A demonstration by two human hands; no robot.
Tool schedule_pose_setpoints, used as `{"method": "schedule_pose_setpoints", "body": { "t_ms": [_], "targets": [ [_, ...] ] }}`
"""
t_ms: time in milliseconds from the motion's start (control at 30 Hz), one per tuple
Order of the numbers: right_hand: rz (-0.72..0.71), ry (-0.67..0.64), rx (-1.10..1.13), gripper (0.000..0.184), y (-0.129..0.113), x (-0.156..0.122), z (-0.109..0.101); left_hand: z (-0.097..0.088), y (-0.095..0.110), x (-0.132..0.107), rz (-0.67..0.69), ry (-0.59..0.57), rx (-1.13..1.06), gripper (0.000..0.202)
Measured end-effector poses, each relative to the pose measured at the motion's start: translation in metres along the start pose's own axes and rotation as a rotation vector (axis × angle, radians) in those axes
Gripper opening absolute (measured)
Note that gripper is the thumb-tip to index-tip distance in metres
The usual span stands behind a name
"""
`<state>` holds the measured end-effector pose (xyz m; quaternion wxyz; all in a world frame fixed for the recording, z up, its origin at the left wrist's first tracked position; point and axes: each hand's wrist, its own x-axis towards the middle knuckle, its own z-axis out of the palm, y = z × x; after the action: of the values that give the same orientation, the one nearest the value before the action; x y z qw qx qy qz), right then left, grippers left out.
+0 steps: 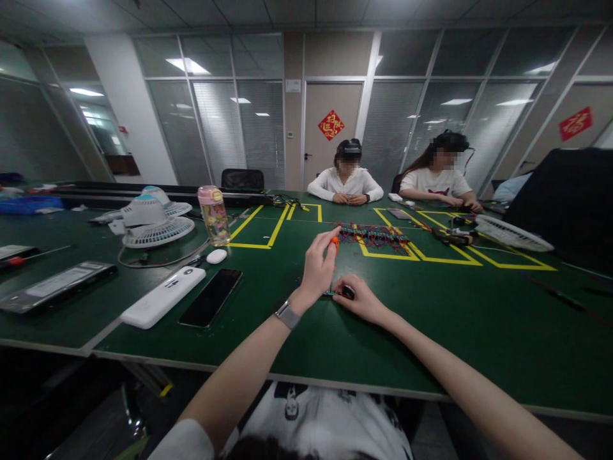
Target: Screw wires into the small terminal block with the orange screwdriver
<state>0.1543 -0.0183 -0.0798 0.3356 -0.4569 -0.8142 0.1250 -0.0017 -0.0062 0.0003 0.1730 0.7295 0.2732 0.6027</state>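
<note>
My left hand (317, 265), with a watch on its wrist, is closed around a screwdriver (336, 241). Only its orange handle end shows between thumb and forefinger; the lower part is hidden by the fingers. Just below and to the right, my right hand (361, 299) rests on the green table (287, 342), fingers pinched on the edge of a small circuit board (328, 292). Most of that board is hidden by both hands. Beyond them lies a row of small boards with red and blue wires (376, 235).
To the left lie a black phone (211, 298), a white power bank (163, 298), a white earbud case (216, 256), a pink-lidded bottle (213, 217) and a white fan (156, 220). Yellow tape (393, 254) marks the table. Two people sit across; a black monitor (565, 211) stands right.
</note>
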Motion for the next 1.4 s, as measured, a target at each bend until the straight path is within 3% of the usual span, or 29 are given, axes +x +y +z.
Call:
{"method": "schedule_pose_setpoints", "body": {
  "t_ms": [267,500,767,1000,1200,1400],
  "targets": [
    [-0.005,0.001,-0.001,0.008,0.0019,0.0001,0.0012,0.0000,0.0031,-0.0007,-0.005,0.081,0.138,0.025],
    [-0.005,-0.004,0.003,0.008,0.0004,0.0000,0.0002,-0.0003,-0.0006,0.0000,0.027,0.017,0.022,0.034],
    [-0.005,-0.001,0.005,0.007,0.0002,0.0002,0.0000,-0.0010,0.0040,-0.0007,0.003,0.118,0.161,0.021],
    [-0.001,-0.001,-0.001,0.008,-0.0010,0.0002,-0.0009,-0.0004,0.0011,0.0000,0.023,0.040,0.034,0.031],
    [-0.010,-0.002,-0.001,0.007,0.0010,0.0004,0.0005,0.0003,0.0024,-0.0004,0.017,0.132,0.155,0.023],
    [-0.024,-0.002,-0.005,0.007,0.0029,0.0006,0.0015,0.0022,-0.0019,-0.0004,0.039,0.041,0.050,0.032]
  ]
}}
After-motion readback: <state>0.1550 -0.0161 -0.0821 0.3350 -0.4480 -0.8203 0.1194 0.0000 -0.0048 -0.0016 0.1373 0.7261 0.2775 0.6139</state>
